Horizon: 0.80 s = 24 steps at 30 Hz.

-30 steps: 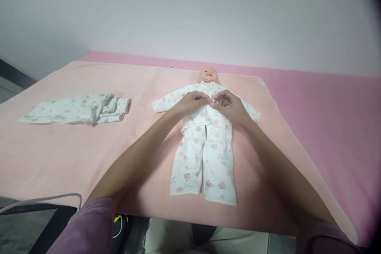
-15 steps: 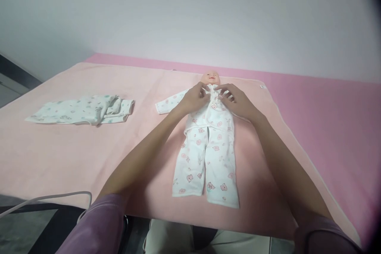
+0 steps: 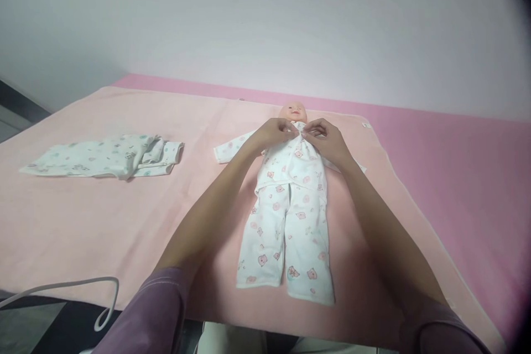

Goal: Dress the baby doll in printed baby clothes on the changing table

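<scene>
A doll [image 3: 293, 112] lies on its back, dressed in a white top [image 3: 286, 167] and white trousers [image 3: 307, 243], both with pink animal prints. My left hand [image 3: 277, 133] pinches the top's front edge just under the doll's chin. Facing it, my right hand [image 3: 324, 137] has its thumb and fingertips closed on the same front opening. The fingertips of both hands nearly meet at the collar. One sleeve [image 3: 233, 147] stretches out to the left; the other is mostly hidden under my right wrist.
Folded white cloth with green prints [image 3: 99, 156] lies at the left on the light pink blanket [image 3: 174, 221]. The blanket covers a pink surface [image 3: 456, 166] against a pale wall. A white cable [image 3: 62, 285] hangs at the lower left edge.
Both hands have drawn closer together at the collar, their fingertips now gripping the front. The view has shifted slightly, and more of the right sleeve's cuff shows.
</scene>
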Available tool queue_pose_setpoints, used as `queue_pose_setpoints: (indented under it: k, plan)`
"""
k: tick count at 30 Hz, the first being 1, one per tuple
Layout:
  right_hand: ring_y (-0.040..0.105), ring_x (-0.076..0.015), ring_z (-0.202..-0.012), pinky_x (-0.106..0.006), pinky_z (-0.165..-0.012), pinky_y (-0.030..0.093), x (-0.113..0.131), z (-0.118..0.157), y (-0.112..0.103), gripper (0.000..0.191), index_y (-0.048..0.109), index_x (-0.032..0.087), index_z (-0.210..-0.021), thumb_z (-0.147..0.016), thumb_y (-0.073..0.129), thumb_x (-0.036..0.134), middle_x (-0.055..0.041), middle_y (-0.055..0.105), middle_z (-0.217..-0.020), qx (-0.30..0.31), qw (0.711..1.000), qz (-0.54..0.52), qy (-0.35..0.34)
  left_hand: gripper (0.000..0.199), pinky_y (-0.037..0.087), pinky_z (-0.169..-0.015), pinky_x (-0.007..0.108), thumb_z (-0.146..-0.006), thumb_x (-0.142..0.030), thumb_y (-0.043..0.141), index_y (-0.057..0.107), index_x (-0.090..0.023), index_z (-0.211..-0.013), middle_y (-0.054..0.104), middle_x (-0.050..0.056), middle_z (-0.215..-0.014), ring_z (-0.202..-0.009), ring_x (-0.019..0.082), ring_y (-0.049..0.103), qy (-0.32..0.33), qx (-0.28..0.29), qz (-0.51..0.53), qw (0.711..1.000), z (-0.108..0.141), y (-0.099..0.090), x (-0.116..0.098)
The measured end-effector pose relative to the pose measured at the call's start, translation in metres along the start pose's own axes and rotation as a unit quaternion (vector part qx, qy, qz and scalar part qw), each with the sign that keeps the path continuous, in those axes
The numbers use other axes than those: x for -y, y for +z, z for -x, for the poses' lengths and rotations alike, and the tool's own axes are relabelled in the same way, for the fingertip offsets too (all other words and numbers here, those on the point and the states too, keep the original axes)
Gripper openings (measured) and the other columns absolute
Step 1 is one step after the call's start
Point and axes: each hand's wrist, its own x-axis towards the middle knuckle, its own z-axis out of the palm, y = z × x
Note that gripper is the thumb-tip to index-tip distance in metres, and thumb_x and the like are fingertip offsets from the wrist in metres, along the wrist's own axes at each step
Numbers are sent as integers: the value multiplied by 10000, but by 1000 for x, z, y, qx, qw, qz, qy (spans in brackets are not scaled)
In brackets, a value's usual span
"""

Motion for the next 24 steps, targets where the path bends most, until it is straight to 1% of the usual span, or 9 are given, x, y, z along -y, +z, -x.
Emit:
queue_pose_setpoints:
  k: [2, 4, 6, 9, 14, 17, 20, 22, 24]
  plan:
    - [745, -235, -1013, -408, -961, 624, 0, 1, -2, 328, 790, 247, -1044, -829, 921, 456, -71, 832, -1162, 4, 1000, 4, 3, 151, 415, -698, 269, -891, -355, 855, 859, -226, -969, 659, 29, -855, -767, 149, 577, -7, 3, 10, 1000, -2, 0, 1]
    - [750, -244, -998, -431, -964, 631, 0, 2, -4, 310, 816, 248, -1014, -842, 919, 485, -75, 839, -1148, -5, 1000, 20, 6, 149, 417, -693, 277, -882, -351, 857, 875, -232, -970, 673, 36, -864, -760, 151, 579, -12, 7, 13, 1000, -3, 0, 2]
    - [753, -248, -973, -446, -948, 636, -1, 4, -5, 302, 833, 254, -993, -859, 908, 514, -75, 845, -1144, -11, 999, 33, 10, 149, 412, -684, 286, -878, -353, 853, 890, -237, -965, 681, 41, -865, -748, 153, 577, -9, 6, 4, 1000, -3, 1, 3]
    - [757, -256, -964, -451, -929, 641, 0, 7, -4, 305, 869, 266, -1019, -872, 892, 532, -69, 853, -1127, -6, 999, 37, 12, 153, 427, -691, 295, -871, -372, 847, 893, -243, -939, 704, 45, -871, -751, 162, 595, 4, -4, -10, 1000, -4, 2, 5]
    - [757, -268, -947, -434, -873, 640, 2, 8, -3, 326, 905, 258, -1015, -849, 897, 539, -73, 852, -1008, -7, 999, 24, 25, 165, 447, -722, 302, -853, -369, 840, 828, -211, -806, 730, 53, -874, -794, 173, 626, -3, 3, 3, 1000, -4, 5, 5]
    - [757, -266, -941, -420, -844, 640, 0, 7, -4, 341, 907, 259, -1025, -842, 904, 546, -73, 850, -1002, -2, 999, 10, 33, 192, 393, -668, 309, -849, -354, 836, 770, -201, -752, 667, 41, -793, -717, 159, 569, 2, 3, -17, 1000, -1, 7, 0]
    - [758, -263, -961, -403, -802, 644, -2, 6, -6, 365, 895, 267, -1063, -836, 919, 551, -78, 852, -1083, 7, 999, -7, 42, 288, 328, -635, 322, -859, -380, 830, 681, -203, -687, 551, 19, -706, -637, 139, 466, 11, 2, -40, 999, 2, 9, -3]
    - [759, -262, -984, -397, -790, 648, -4, 6, -8, 381, 880, 266, -1072, -834, 929, 559, -85, 847, -1143, 9, 999, -15, 45, 367, 307, -630, 323, -882, -386, 811, 604, -200, -642, 491, 11, -676, -621, 128, 416, 12, -2, -33, 999, 3, 11, -5]
    - [760, -261, -1003, -394, -801, 652, -4, 6, -10, 395, 871, 264, -1078, -839, 931, 572, -89, 842, -1162, 18, 999, -16, 40, 380, 306, -629, 320, -891, -364, 801, 575, -199, -634, 478, 7, -669, -617, 123, 403, 5, -5, -13, 1000, 3, 12, -5]
